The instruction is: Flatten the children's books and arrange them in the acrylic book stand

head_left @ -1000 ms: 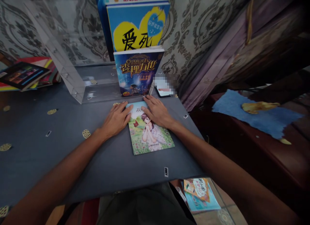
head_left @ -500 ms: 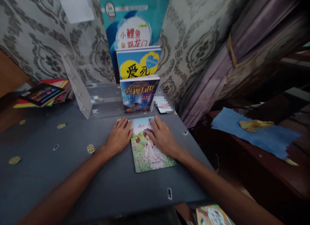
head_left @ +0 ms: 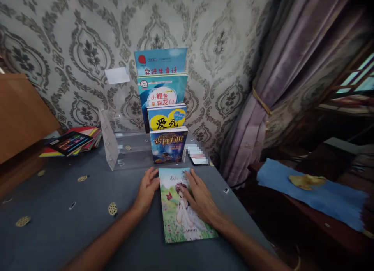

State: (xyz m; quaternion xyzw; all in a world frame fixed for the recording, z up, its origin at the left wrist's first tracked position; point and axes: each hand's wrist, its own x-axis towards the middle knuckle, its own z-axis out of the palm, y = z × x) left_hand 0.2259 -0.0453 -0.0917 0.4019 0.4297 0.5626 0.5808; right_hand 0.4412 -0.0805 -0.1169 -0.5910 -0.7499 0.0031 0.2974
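Observation:
A book [head_left: 172, 220] with a girl and a red butterfly on its cover lies flat on the grey-covered table. My right hand [head_left: 201, 197] rests on its upper right part with the fingers spread, hiding some of the cover. Along the upper left edge is my left hand [head_left: 147, 189], fingertips at the edge and fingers slightly bent apart. Just beyond the hands, a clear stepped rack [head_left: 108, 144] holds several upright books in tiers. In front stands a dark blue book [head_left: 168, 148], then a yellow and blue book [head_left: 163, 117], a teal book [head_left: 146, 92] and a light blue book [head_left: 163, 60].
Several books [head_left: 71, 142] lie in a loose pile at the back left. A phone [head_left: 198, 154], partly pixelated, lies right of the rack. The table's right edge runs near my right arm. Past it, a blue cloth [head_left: 274, 175] lies on a dark red surface below a tied curtain [head_left: 242, 146].
My view has tilted upward, so the light blue book at the back of the rack now shows. Both hands stay at the girl-cover book; the left fingers look more bent.

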